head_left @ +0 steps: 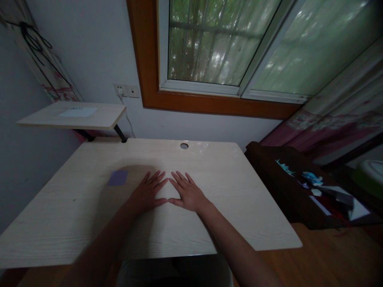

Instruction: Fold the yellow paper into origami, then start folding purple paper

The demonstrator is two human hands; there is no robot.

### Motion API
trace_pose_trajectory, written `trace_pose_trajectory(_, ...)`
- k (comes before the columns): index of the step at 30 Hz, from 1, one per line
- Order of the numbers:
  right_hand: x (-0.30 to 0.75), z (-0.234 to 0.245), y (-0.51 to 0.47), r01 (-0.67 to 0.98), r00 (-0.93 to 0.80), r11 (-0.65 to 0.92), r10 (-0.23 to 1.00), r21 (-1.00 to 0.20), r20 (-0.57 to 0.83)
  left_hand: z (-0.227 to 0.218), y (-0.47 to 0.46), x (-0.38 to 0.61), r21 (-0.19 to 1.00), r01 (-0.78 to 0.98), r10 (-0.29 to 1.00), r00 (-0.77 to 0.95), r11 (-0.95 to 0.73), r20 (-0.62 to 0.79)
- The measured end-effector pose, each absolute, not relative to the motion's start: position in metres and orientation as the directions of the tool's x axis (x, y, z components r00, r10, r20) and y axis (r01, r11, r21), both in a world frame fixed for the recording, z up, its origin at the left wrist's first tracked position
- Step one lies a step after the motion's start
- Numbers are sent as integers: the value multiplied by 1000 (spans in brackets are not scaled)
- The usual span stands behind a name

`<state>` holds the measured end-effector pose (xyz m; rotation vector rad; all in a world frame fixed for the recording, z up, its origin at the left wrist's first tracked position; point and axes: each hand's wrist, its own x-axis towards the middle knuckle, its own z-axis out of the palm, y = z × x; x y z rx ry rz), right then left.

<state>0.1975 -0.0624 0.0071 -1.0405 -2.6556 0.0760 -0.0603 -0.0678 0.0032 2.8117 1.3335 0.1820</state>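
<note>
Both of my hands lie palm down on a pale wood-grain table (239, 223). My left hand (149, 192) has its fingers spread and holds nothing. Its thumb tip meets, or nearly meets, the thumb of my right hand (188, 192), which is also flat with fingers apart and nothing in it. To the left of my left hand lies a flat purple square of paper (118, 177), within the shadow cast on the tabletop. No hand touches it.
A raised shelf (104, 119) on black legs bears a white sheet (78, 112) at the back left. A round cable hole (184, 146) pierces the table's far side. To the right, a dark low cabinet (263, 167) carries papers and scraps. A window (215, 48) is behind.
</note>
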Motion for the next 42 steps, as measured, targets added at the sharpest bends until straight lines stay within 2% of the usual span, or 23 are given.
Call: trace_pose_trajectory(42, 197, 11, -63, 649, -699, 738, 674, -186, 238, 1, -68, -61, 78, 759, 761, 634, -646, 135)
